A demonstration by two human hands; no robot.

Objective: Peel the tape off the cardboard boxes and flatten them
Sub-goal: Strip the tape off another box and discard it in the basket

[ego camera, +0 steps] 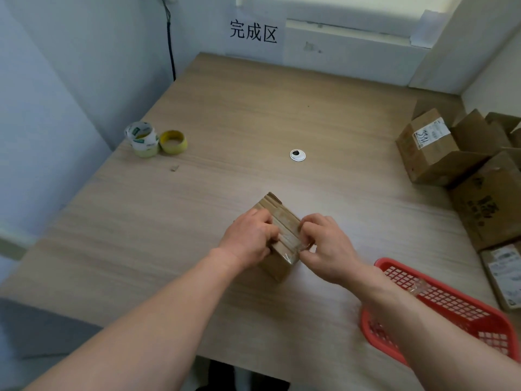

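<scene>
Both hands worked the small box (277,235): left hand (248,239) gripped it steady so right hand (324,246) could pinch the tape (290,234) at its near-right edge.

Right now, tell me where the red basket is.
Head view, lower right: the red basket sits at the table's near right edge, beside the right forearm, cardboard boxes piled beyond it.
</scene>
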